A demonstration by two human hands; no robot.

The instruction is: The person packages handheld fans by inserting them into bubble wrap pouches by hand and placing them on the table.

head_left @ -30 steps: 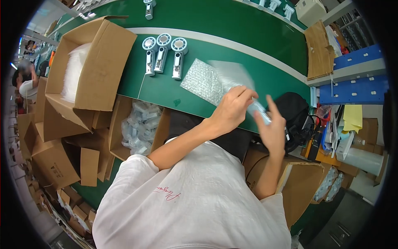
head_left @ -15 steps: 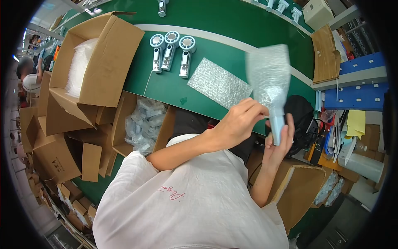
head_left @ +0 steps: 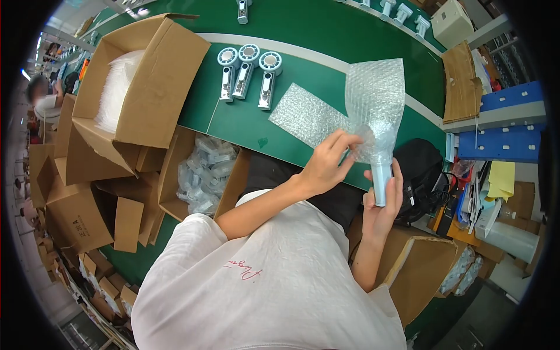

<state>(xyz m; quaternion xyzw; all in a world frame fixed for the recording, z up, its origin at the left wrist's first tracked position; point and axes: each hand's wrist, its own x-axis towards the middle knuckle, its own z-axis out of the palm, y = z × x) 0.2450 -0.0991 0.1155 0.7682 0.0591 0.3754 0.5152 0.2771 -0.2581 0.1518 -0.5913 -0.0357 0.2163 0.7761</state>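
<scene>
Our right hand [head_left: 385, 201] grips the fan handle [head_left: 381, 182], left hand [head_left: 331, 160] pinches bubble wrap [head_left: 375, 87]; a slack grip could drop both past the desk's [head_left: 248, 125] near edge!

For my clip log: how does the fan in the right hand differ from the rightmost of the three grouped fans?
The held fan has bubble wrap over its upper part; the table fan is bare. The held fan shows a plain handle side, the table fan a shiny silver one. Both show light blue.
</scene>
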